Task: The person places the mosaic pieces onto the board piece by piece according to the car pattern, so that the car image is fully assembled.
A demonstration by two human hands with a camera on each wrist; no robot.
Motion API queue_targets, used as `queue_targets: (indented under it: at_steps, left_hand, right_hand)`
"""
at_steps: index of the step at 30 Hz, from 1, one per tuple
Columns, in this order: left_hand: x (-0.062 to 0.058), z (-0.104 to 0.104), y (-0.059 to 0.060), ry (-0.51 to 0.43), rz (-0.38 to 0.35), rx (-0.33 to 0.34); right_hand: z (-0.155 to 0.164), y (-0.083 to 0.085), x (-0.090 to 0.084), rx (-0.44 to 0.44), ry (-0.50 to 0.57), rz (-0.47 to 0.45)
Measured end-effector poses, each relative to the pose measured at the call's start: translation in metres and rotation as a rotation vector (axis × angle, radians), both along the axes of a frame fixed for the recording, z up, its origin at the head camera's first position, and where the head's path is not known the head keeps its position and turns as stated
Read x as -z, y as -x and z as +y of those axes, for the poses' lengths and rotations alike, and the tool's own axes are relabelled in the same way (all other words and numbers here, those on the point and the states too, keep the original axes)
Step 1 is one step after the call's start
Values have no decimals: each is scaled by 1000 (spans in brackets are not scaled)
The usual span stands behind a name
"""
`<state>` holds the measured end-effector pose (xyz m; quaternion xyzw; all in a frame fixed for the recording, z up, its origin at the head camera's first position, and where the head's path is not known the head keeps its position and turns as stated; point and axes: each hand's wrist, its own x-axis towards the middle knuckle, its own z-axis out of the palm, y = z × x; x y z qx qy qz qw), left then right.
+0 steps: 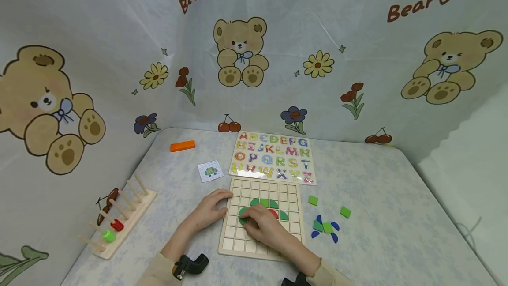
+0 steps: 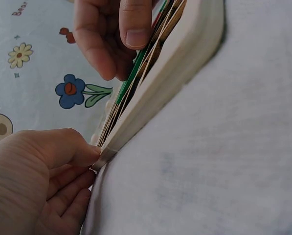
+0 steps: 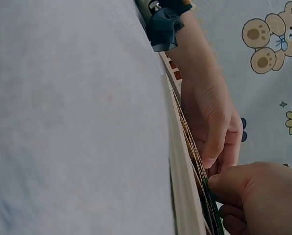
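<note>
A wooden grid board [image 1: 259, 251] lies flat on the table with several pieces in its squares: dark green rounded pieces [image 1: 283, 215], a light green square [image 1: 264, 203] and a red rounded piece [image 1: 274, 212]. My left hand [image 1: 208, 210] holds the board's left edge, thumb at the rim and fingers beside it in the left wrist view. Over the board, my right hand [image 1: 263, 224] pinches a dark green rounded piece [image 1: 242, 220] at the left side of the pattern. Its fingertips partly hide that piece. In the right wrist view the right thumb touches green at the board's surface.
Right of the board lie loose light green squares [image 1: 345, 212] and blue half-round pieces [image 1: 335, 226]. An alphabet board [image 1: 272, 158] stands behind it, a pattern card [image 1: 211, 171] beside that. Farther left are an orange block [image 1: 182, 146] and a wooden peg rack [image 1: 135, 220] with beads.
</note>
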<state>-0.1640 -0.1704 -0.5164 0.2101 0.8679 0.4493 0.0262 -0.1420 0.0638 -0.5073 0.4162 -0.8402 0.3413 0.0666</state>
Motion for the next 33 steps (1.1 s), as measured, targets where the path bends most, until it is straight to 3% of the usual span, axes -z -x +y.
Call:
queue_targets:
  at_steps: [15, 25, 33]
  left_hand:
    - [3, 0, 1, -11, -21, -7]
    - [4, -1, 2, -12, -20, -2]
    - [4, -1, 2, -12, -11, 0]
  right_hand:
    - [-1, 0, 0, 30, -7, -73]
    - [-1, 0, 1, 19, 23, -19]
    - [-1, 1, 1, 5, 21, -29]
